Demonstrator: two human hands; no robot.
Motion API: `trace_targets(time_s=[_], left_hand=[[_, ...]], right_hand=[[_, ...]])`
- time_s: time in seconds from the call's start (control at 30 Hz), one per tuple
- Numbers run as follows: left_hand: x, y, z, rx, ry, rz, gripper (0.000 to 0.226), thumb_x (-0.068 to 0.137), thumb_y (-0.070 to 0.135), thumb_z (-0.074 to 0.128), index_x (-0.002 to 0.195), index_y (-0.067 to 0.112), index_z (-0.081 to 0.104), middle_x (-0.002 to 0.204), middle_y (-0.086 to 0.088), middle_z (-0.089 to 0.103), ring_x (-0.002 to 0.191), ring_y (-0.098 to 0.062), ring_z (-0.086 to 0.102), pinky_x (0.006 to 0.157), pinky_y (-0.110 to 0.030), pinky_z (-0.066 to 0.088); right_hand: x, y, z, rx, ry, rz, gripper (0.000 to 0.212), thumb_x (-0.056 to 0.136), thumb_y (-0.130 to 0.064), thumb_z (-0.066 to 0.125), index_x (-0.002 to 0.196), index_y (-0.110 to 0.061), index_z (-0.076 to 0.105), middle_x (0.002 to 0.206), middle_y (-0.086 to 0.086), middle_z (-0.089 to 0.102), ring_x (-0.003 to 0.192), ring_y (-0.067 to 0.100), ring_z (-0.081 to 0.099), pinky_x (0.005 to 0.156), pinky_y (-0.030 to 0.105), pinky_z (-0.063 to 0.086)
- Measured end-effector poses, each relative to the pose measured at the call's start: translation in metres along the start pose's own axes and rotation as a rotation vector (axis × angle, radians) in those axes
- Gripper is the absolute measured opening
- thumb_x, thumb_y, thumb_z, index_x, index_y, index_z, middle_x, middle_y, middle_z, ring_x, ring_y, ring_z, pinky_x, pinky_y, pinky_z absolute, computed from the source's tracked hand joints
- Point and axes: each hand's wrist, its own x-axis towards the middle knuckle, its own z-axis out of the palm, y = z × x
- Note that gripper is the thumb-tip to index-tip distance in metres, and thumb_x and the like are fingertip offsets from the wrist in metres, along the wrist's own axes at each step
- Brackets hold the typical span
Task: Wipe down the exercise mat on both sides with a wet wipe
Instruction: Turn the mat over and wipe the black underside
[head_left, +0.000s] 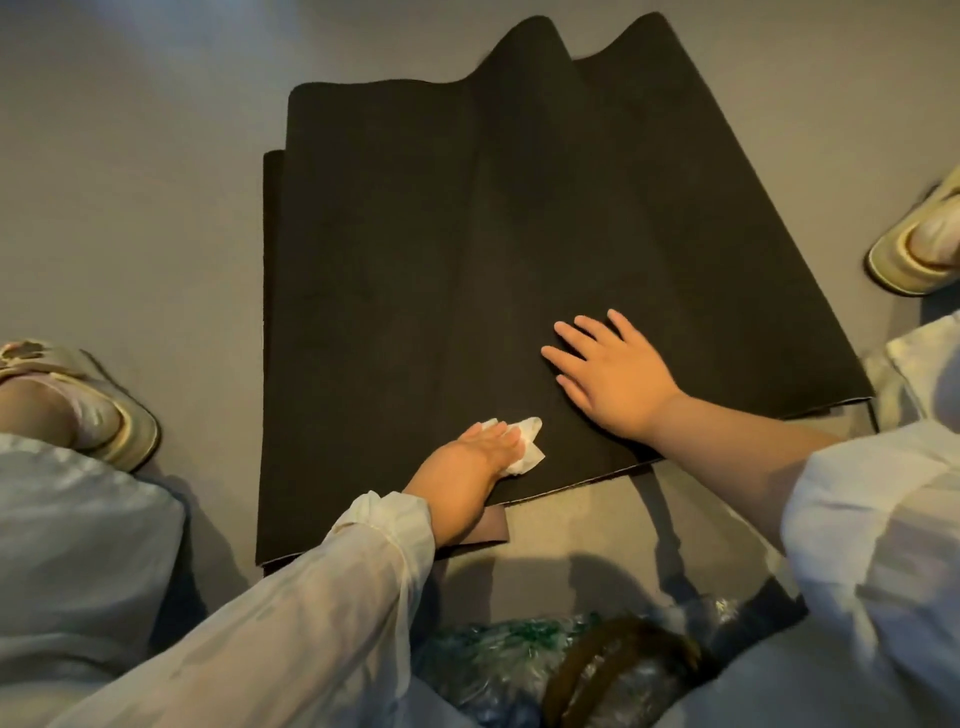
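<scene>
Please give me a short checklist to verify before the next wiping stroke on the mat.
1. Wet wipe under the left hand, on the exercise mat: ok.
2. Right hand flat, pressing the mat steady: ok.
3. Mat lying flat: not ok, it is folded in layers and wavy at the far edge.
4. Wipe still moist: cannot tell.
5. Slippers off the mat: ok.

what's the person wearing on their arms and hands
Both hands are bare: no gloves, rings or watch show. The left hand comes out of a sheer, pale cream sleeve gathered at the wrist. The right hand has a bare forearm, its loose white sleeve ending higher up.
</scene>
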Motion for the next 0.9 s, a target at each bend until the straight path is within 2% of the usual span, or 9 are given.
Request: trace_targets(time_s=[0.1,0.17,0.27,0.37,0.47,0.53,0.7,0.83,0.9], left_hand=[[0.009,0.003,-0.004,0.063,-0.081,-0.018,0.058,0.094,0.001,0.046,0.147,0.012,0.026,0.155,-0.006,0.022,0.143,-0.020,0.017,0.114,-0.027,0.005],[0.015,0.003,-0.006,0.112,-0.182,-0.059,0.059,0.094,0.010,0.051,0.147,0.015,0.025,0.155,-0.005,0.023,0.143,-0.019,0.020,0.116,-0.027,0.012],[0.015,0.000,-0.008,0.153,-0.098,-0.021,0.042,0.099,0.027,0.040,0.141,0.021,0.041,0.146,-0.002,0.041,0.136,-0.018,0.035,0.115,-0.028,0.021],[0.021,-0.003,-0.028,-0.052,-0.131,-0.052,0.032,0.100,0.034,0.037,0.107,0.022,0.066,0.102,-0.001,0.068,0.096,-0.015,0.061,0.089,-0.029,0.042],[0.045,-0.021,-0.056,-0.410,-0.055,-0.138,0.036,0.097,0.029,0.049,0.061,0.025,0.054,0.059,0.012,0.053,0.060,0.001,0.049,0.067,-0.024,0.036],[0.068,-0.039,-0.070,-0.508,0.097,-0.198,0.032,0.097,0.024,0.050,0.065,0.022,0.056,0.064,0.008,0.056,0.061,-0.001,0.051,0.067,-0.024,0.041],[0.133,-0.074,-0.105,-0.654,0.574,-0.398,0.017,0.100,0.024,0.044,0.094,0.020,0.059,0.085,-0.004,0.061,0.065,-0.011,0.060,0.044,-0.019,0.051],[0.175,-0.093,-0.126,-0.457,0.747,-0.438,0.028,0.100,0.013,0.039,0.114,0.009,0.063,0.114,-0.011,0.063,0.103,-0.018,0.057,0.076,-0.005,0.033],[0.192,-0.094,-0.130,-0.392,0.779,-0.412,0.031,0.099,0.009,0.037,0.121,0.006,0.059,0.122,-0.012,0.060,0.116,-0.023,0.053,0.085,-0.009,0.029]], right_hand=[[-0.004,0.026,-0.003,-0.071,0.050,0.121,0.048,0.093,-0.042,0.041,0.138,-0.027,0.047,0.150,0.012,0.035,0.137,0.034,0.031,0.112,0.056,0.011],[-0.010,0.036,0.009,-0.022,-0.031,0.263,0.056,0.094,-0.053,0.018,0.148,-0.036,0.019,0.158,0.007,0.011,0.145,0.030,0.006,0.112,0.057,0.000],[-0.018,0.035,0.035,-0.005,-0.108,0.295,0.061,0.089,-0.055,-0.005,0.147,-0.036,-0.007,0.159,0.002,-0.005,0.145,0.027,-0.012,0.112,0.057,-0.003],[-0.020,0.032,0.046,-0.022,-0.098,0.311,0.058,0.089,-0.053,-0.008,0.143,-0.034,-0.015,0.159,0.003,-0.004,0.145,0.027,-0.010,0.111,0.057,-0.005],[-0.020,0.034,0.049,-0.004,-0.069,0.325,0.059,0.090,-0.053,-0.003,0.146,-0.035,-0.007,0.159,0.002,0.001,0.146,0.026,-0.005,0.111,0.056,-0.004],[-0.020,0.033,0.049,0.011,-0.059,0.323,0.058,0.092,-0.053,0.003,0.146,-0.034,-0.002,0.159,0.003,0.007,0.146,0.027,0.001,0.112,0.056,-0.002],[-0.020,0.031,0.044,0.041,-0.041,0.318,0.057,0.092,-0.051,0.011,0.145,-0.030,0.016,0.154,0.007,0.027,0.143,0.031,0.020,0.111,0.058,0.010],[-0.018,0.032,0.042,0.037,-0.024,0.300,0.057,0.092,-0.050,0.018,0.144,-0.028,0.024,0.151,0.009,0.033,0.139,0.033,0.029,0.108,0.058,0.015],[-0.018,0.032,0.042,0.041,-0.016,0.297,0.058,0.091,-0.050,0.020,0.143,-0.027,0.029,0.150,0.010,0.035,0.139,0.033,0.030,0.107,0.059,0.017]])
